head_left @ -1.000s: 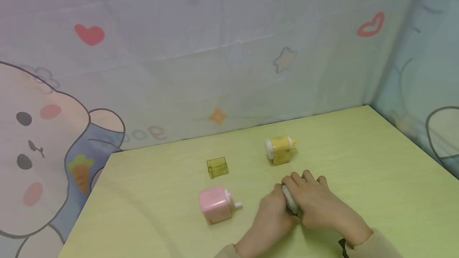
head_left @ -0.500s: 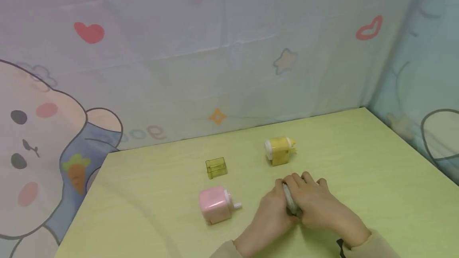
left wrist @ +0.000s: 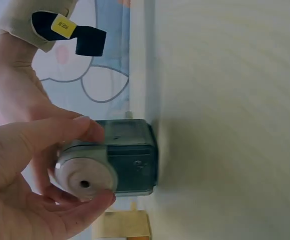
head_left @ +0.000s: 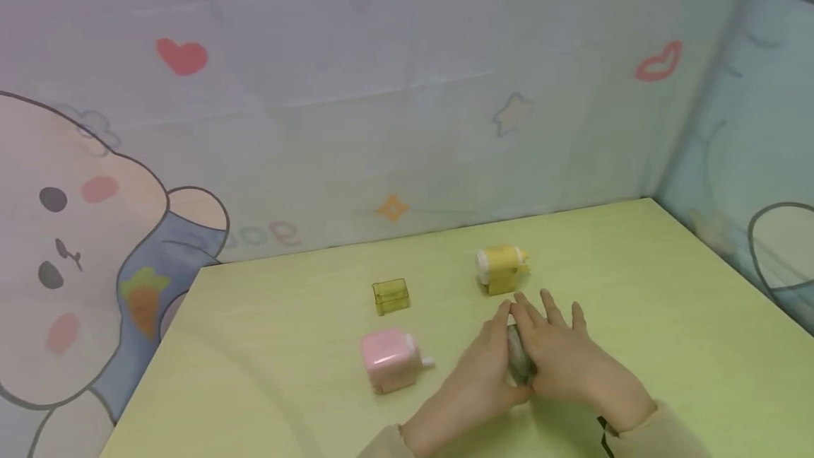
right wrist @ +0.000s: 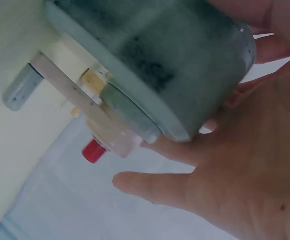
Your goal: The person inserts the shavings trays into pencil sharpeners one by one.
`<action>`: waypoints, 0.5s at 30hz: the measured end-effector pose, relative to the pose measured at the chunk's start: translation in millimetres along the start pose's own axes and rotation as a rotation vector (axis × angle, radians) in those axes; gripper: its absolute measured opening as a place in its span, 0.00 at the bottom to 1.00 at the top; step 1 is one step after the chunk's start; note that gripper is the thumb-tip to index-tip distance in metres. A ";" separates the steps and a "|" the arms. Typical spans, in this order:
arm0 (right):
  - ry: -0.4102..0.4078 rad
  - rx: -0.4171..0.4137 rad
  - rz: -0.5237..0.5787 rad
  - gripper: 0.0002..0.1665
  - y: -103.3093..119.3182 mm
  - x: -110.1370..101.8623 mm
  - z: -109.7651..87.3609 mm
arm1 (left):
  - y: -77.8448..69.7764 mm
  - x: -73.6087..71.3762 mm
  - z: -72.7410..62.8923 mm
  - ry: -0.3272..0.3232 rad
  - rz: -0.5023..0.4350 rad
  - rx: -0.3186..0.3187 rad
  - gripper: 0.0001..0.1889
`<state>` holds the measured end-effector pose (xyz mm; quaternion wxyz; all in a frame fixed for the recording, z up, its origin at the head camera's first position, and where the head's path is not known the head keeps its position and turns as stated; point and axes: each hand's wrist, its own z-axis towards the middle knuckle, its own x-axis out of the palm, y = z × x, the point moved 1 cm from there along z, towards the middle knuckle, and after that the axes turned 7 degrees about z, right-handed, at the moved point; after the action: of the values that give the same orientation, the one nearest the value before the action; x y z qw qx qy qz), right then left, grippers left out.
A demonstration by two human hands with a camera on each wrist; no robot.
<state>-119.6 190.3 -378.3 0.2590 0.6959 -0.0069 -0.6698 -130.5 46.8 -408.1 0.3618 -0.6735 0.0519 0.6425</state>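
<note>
Left hand (head_left: 488, 362) grips green pencil sharpener (left wrist: 133, 167): thumb on one side, fingers on other, round white face with dark hole between them. Right hand (head_left: 569, 359) against same sharpener from opposite side, several fingers straight and spread; can't tell if its thumb is pinching. Fingertips of both hands meet or nearly meet at the top of the sharpener in head view. Sharpener sits lower right of centre in the head frame, mostly covered by hands; can't tell if its base touches the table. Right wrist view: its crank (right wrist: 72, 90) sticks out toward frame left, pale arm, grey-green knob at the end, red bit at the hub.

Beige sleeves at bottom edge of head frame; black strap (left wrist: 54, 27) with yellow label on right sleeve, upper left of left wrist view.

Pink pencil sharpener (head_left: 389, 360), bottom centre, left of the hands, short white handle pointing right. Small see-through yellow-green bin (head_left: 391, 297) just above it in frame, apart from it. Yellow pencil sharpener (head_left: 502, 267) right of the bin, above the hands, white round end facing left. All on pale yellow-green table (head_left: 280, 324). Behind: cartoon backdrop (head_left: 356, 126), hearts up top, white animal with carrot at frame left.
</note>
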 end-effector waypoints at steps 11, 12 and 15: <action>-0.029 -0.065 -0.017 0.49 5.8 -30.4 -3.1 | -1.9 -47.7 -20.1 -0.140 0.337 0.020 0.41; -0.030 -0.071 -0.010 0.48 7.1 -33.5 -2.0 | 0.5 -52.6 -22.0 -0.157 0.341 0.021 0.40; -0.022 -0.067 0.005 0.44 9.8 -41.5 2.0 | 9.9 -65.2 -27.2 -0.196 0.356 0.009 0.37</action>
<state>-122.4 195.9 -336.0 0.2837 0.6795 0.0108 -0.6765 -124.3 -1.3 -355.7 0.2488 -0.5865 0.1376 0.7584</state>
